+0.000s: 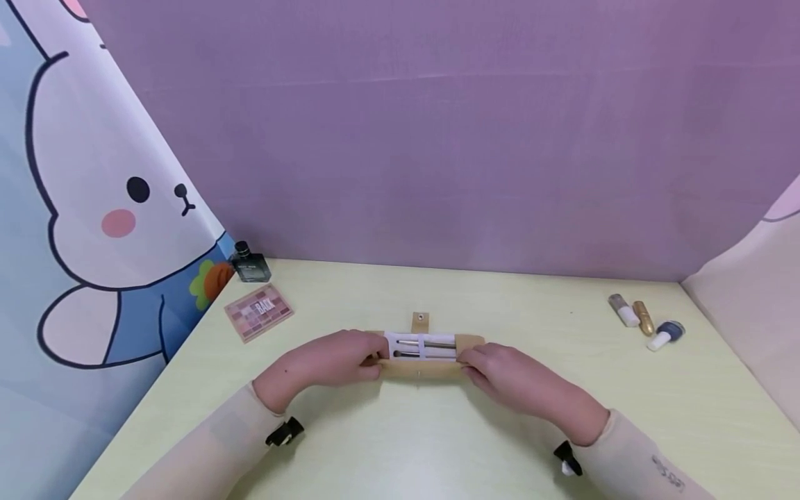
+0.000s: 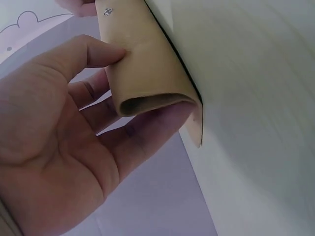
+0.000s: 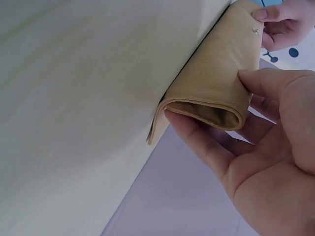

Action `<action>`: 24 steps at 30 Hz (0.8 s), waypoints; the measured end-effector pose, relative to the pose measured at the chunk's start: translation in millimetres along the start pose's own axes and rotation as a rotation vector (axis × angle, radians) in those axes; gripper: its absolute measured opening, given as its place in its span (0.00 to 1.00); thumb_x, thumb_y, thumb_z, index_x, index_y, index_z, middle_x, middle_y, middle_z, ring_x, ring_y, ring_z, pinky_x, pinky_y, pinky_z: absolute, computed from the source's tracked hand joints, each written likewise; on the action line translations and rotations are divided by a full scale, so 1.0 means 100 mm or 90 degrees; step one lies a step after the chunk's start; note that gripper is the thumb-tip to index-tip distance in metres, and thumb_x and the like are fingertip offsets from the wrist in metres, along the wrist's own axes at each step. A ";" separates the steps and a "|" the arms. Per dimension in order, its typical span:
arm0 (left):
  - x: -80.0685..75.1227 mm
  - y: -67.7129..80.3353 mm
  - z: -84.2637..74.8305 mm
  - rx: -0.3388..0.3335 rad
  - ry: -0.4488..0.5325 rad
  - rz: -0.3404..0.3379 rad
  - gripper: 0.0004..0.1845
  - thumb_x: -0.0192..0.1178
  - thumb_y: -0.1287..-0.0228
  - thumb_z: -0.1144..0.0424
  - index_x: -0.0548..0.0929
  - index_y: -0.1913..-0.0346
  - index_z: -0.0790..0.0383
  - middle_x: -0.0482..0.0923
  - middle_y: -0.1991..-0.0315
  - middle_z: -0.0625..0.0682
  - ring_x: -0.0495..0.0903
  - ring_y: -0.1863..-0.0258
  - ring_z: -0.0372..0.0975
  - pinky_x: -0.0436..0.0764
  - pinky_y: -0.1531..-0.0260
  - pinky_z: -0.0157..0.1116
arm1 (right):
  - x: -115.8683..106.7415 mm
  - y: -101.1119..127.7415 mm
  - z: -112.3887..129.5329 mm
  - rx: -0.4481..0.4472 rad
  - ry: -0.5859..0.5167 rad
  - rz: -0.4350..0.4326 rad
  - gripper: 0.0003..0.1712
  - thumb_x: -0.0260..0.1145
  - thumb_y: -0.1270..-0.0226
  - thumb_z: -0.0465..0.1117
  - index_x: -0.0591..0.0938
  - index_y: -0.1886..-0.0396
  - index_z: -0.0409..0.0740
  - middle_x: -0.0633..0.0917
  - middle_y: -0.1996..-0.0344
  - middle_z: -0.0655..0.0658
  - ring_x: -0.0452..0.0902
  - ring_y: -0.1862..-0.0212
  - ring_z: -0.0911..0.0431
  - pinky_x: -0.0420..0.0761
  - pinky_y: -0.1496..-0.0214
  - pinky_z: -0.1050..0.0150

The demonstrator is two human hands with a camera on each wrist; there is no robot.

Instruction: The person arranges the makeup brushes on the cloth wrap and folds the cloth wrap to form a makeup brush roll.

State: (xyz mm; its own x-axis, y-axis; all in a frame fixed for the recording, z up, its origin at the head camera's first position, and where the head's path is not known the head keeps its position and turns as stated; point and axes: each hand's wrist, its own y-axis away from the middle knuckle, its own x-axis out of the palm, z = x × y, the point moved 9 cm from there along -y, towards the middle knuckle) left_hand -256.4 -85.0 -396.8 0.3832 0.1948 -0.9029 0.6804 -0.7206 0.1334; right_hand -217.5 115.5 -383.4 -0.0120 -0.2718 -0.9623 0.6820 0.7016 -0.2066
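Note:
A tan roll-up brush case (image 1: 420, 370) lies partly folded on the table in front of me, its near edge curled over. Inside, slim makeup brushes (image 1: 431, 345) show in a pale lining with a strap across them. My left hand (image 1: 344, 357) grips the case's left end, thumb on the outer face and fingers behind the fold (image 2: 147, 64). At the other end my right hand (image 1: 503, 378) pinches the folded layer (image 3: 211, 73) the same way. A snap tab (image 1: 421, 322) sticks out from the far edge.
Back left on the table (image 1: 406, 444) are a dark glass bottle (image 1: 251, 266) and a pink palette (image 1: 259, 312). On the right lie a grey-and-white bottle (image 1: 623, 310), a gold tube (image 1: 643, 318) and a dark blue bottle with a white cap (image 1: 667, 334). A purple backdrop (image 1: 437, 139) stands behind.

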 end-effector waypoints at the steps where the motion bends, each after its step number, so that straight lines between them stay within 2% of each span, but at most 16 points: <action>1: 0.00 0.00 0.00 0.000 0.003 0.001 0.04 0.62 0.25 0.66 0.81 0.60 0.53 0.77 0.66 0.43 0.65 0.73 0.30 0.69 0.68 0.29 | 0.00 0.00 -0.02 0.008 -0.011 0.006 0.09 0.69 0.25 0.34 0.88 0.49 0.41 0.92 0.56 0.47 0.90 0.54 0.55 0.91 0.53 0.62; 5: -0.01 0.00 0.04 -0.008 0.016 0.004 0.04 0.59 0.22 0.64 0.84 0.53 0.53 0.79 0.66 0.41 0.68 0.73 0.29 0.72 0.68 0.29 | 0.01 0.00 -0.07 0.035 -0.056 0.025 0.09 0.66 0.21 0.35 0.87 0.47 0.41 0.92 0.54 0.48 0.90 0.54 0.57 0.91 0.53 0.62; 9: -0.02 -0.03 0.09 -0.023 0.028 -0.005 0.09 0.57 0.20 0.63 0.85 0.45 0.53 0.85 0.59 0.43 0.73 0.70 0.31 0.77 0.65 0.30 | 0.02 -0.02 -0.18 0.069 -0.120 0.045 0.10 0.63 0.18 0.37 0.86 0.46 0.44 0.90 0.57 0.53 0.81 0.62 0.66 0.86 0.59 0.67; 11: -0.03 -0.05 0.11 -0.031 0.028 -0.014 0.12 0.57 0.19 0.62 0.85 0.42 0.54 0.88 0.54 0.45 0.77 0.66 0.32 0.81 0.60 0.33 | 0.03 -0.04 -0.25 0.090 -0.147 0.050 0.11 0.62 0.17 0.39 0.86 0.44 0.44 0.90 0.57 0.53 0.77 0.62 0.67 0.84 0.59 0.67; 13: -0.03 -0.08 0.14 -0.040 0.032 -0.022 0.13 0.56 0.18 0.62 0.85 0.39 0.56 0.89 0.49 0.47 0.79 0.61 0.34 0.83 0.53 0.37 | 0.03 -0.06 -0.30 0.095 -0.156 0.045 0.12 0.62 0.17 0.39 0.87 0.43 0.43 0.90 0.55 0.52 0.79 0.59 0.67 0.86 0.56 0.65; 17: -0.03 -0.14 0.20 -0.053 0.048 -0.034 0.14 0.57 0.18 0.63 0.85 0.38 0.58 0.89 0.46 0.50 0.83 0.52 0.37 0.86 0.44 0.44 | 0.03 -0.11 -0.37 0.103 -0.163 0.025 0.12 0.62 0.17 0.38 0.88 0.45 0.42 0.88 0.50 0.48 0.82 0.53 0.61 0.88 0.51 0.63; 24: -0.03 -0.22 0.32 -0.082 0.059 -0.047 0.13 0.57 0.17 0.63 0.85 0.40 0.61 0.87 0.46 0.51 0.84 0.46 0.40 0.85 0.40 0.46 | 0.08 -0.21 -0.50 0.123 -0.184 0.033 0.11 0.62 0.18 0.37 0.88 0.48 0.41 0.87 0.50 0.45 0.82 0.50 0.56 0.87 0.48 0.57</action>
State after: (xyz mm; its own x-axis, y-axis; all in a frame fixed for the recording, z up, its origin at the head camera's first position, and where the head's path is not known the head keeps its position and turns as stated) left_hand -292.4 -90.5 -410.1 0.3813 0.3083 -0.8715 0.7806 -0.6124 0.1249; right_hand -268.1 131.5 -395.9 0.2155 -0.4341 -0.8747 0.8027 0.5889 -0.0945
